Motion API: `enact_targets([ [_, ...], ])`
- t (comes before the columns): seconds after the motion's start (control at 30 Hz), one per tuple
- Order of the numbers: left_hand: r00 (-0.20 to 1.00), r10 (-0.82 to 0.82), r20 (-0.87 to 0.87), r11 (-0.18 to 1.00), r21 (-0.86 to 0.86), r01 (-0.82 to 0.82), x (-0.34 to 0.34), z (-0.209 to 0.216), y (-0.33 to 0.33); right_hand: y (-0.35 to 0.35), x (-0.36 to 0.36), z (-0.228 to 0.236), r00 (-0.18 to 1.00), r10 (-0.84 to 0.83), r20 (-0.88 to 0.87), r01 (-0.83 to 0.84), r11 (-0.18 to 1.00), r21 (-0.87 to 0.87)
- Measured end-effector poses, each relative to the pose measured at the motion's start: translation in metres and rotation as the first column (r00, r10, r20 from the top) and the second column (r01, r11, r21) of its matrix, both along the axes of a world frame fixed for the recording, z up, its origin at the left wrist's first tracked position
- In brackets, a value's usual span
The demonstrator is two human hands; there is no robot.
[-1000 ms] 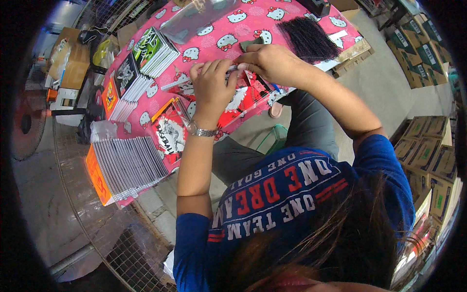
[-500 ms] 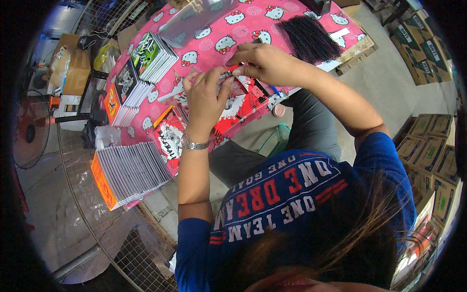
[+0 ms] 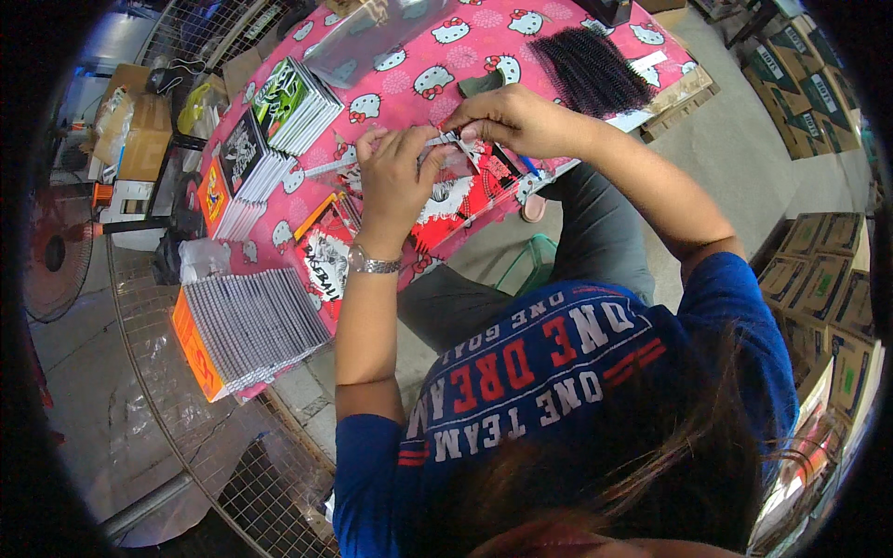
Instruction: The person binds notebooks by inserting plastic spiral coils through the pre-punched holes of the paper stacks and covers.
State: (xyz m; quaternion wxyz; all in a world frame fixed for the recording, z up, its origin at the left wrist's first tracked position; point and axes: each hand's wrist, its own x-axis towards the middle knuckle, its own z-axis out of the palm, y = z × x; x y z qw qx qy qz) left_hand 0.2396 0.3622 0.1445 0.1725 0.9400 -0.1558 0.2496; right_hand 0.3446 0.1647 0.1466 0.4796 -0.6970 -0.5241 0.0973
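A red, black and white notebook [image 3: 445, 206] lies at the near edge of the table, partly under my hands. My left hand [image 3: 395, 177], wearing a metal watch, has its fingers bent over the white upper edge of the notebook. Just to the right, my right hand [image 3: 516, 121] pinches the same edge between thumb and fingers. Small dark marks, like turns of a spiral coil, show between the fingertips, partly hidden. A heap of black spiral coils [image 3: 591, 74] rests to the right of my right hand. Beside my left wrist lies another red and white notebook [image 3: 326, 251].
A stack of coil-bound notebooks [image 3: 251, 325] stands at the table's near left corner. Green-covered [image 3: 284, 102] and black-covered notebooks [image 3: 244, 158] are piled farther back. A clear plastic container [image 3: 367, 46] sits at the far side. Cartons [image 3: 805, 88] stand on the floor at right.
My right hand has shifted slightly right and down along the notebook's edge, its fingers now bent more tightly. My left hand stays nearly in place.
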Motion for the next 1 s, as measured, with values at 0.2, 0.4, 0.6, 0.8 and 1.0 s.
enact_targets([
  [0.2, 1.000, -0.019, 0.019, 1.000, 0.021, 0.018, -0.004, 0.003, -0.002, -0.001, -0.011, 0.003, 0.933, -0.116, 0.341, 0.075, 0.989, 0.131],
  [0.4, 0.998, 0.029, -0.049, 0.997, 0.070, -0.026, 0.000, 0.002, -0.004, 0.001, -0.018, 0.019, 0.986, -0.161, -0.052, 0.144, 0.957, -0.251],
  [0.6, 0.996, 0.035, -0.076, 0.996, 0.089, -0.029, -0.001, 0.001, -0.001, 0.002, -0.018, 0.019, 0.877, -0.183, 0.444, 0.232, 0.971, -0.057],
  [0.8, 0.993, 0.082, -0.088, 0.996, 0.053, -0.078, -0.008, 0.005, -0.003, 0.036, 0.072, -0.056, 0.791, -0.265, -0.551, 0.154, 0.959, -0.240],
  [1.0, 0.959, 0.266, -0.099, 0.944, 0.230, -0.238, -0.029, -0.001, -0.021, 0.053, 0.087, -0.190, 0.524, -0.515, 0.678, 0.789, 0.594, -0.158],
])
